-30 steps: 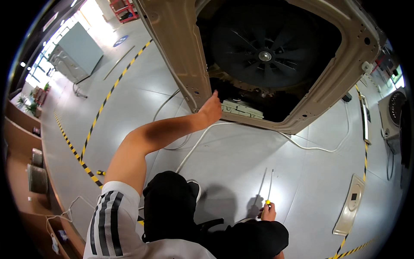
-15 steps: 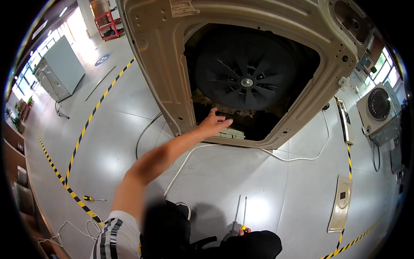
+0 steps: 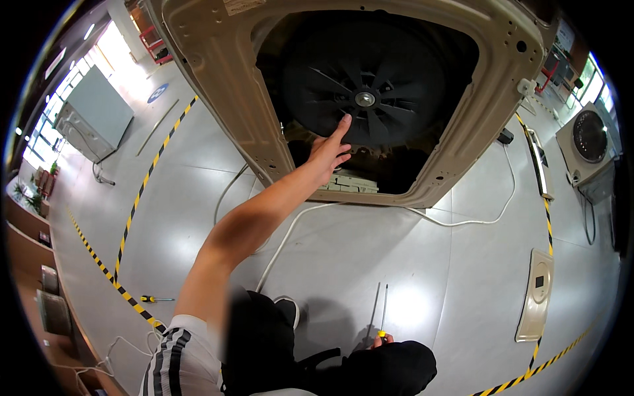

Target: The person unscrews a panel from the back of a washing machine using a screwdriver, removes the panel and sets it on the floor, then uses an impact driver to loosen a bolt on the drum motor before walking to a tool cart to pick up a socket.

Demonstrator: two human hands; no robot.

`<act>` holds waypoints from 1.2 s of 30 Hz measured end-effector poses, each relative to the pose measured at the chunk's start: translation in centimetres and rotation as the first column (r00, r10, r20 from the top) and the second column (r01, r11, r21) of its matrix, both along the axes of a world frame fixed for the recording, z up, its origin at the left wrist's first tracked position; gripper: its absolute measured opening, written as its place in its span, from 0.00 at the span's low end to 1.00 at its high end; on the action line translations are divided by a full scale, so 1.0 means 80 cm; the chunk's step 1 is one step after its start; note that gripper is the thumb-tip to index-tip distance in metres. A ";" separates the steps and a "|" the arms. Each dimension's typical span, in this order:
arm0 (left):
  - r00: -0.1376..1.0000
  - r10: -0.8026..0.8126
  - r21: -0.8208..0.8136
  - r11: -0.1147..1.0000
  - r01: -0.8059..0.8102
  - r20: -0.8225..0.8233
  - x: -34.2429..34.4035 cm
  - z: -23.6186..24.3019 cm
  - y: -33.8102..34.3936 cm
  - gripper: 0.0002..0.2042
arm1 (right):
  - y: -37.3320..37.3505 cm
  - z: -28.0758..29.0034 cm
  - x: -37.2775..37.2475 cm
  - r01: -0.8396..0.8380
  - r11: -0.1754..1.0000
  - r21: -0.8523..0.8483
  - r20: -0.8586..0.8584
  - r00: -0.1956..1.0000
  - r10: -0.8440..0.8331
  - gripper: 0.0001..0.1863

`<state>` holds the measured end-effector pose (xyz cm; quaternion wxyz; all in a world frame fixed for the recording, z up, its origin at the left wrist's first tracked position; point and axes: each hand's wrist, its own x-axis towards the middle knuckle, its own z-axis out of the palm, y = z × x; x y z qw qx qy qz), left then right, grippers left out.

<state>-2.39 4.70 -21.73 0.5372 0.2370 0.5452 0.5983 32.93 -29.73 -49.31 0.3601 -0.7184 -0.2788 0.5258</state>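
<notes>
My left hand (image 3: 328,153) reaches up to the rectangular opening in a beige metal appliance cabinet (image 3: 218,92), its fingers apart and holding nothing. Behind the fingertips, inside the opening, sits a big black drum wheel (image 3: 323,59) with radial spokes and a silver bolt (image 3: 364,99) at its hub. Whether a fingertip touches the wheel, I cannot tell. Below the hand a pale plastic housing (image 3: 353,183) lies along the opening's lower edge. Down by my knee, my right hand (image 3: 383,340), partly hidden, is closed around a yellow-handled screwdriver (image 3: 386,307), its long shaft pointing away from me.
Another screwdriver (image 3: 155,299) lies on the floor at left. A white hose (image 3: 281,247) and a cable (image 3: 462,223) trail from the cabinet's base. Black-and-yellow tape (image 3: 142,191) crosses the floor. A beige panel (image 3: 535,297) and a front-load washer (image 3: 588,142) are at right, a white appliance (image 3: 99,112) at left.
My left hand has risen from the opening's lower edge toward the wheel's hub, its index finger now pointing upward. The view has shifted slightly; my right hand still grips the screwdriver.
</notes>
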 end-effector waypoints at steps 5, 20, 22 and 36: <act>0.999 -0.012 -0.082 0.997 0.008 -0.049 0.002 0.011 -0.006 0.45 | -0.006 -0.023 0.001 0.021 0.999 0.045 0.000 1.000 -0.021 0.13; 0.985 -0.109 0.229 0.964 0.138 -0.135 0.026 0.101 0.001 0.18 | 0.006 0.019 -0.006 0.010 0.999 -0.052 -0.017 1.000 -0.011 0.10; 0.985 -0.141 0.242 0.957 0.162 -0.101 0.023 0.101 0.001 0.18 | 0.006 0.017 -0.004 0.001 0.999 -0.045 -0.049 0.999 -0.003 0.10; 0.966 -0.224 0.291 0.939 0.181 0.125 0.023 0.091 0.002 0.17 | 0.000 -0.023 0.012 -0.030 1.000 -0.007 -0.032 0.999 0.029 0.12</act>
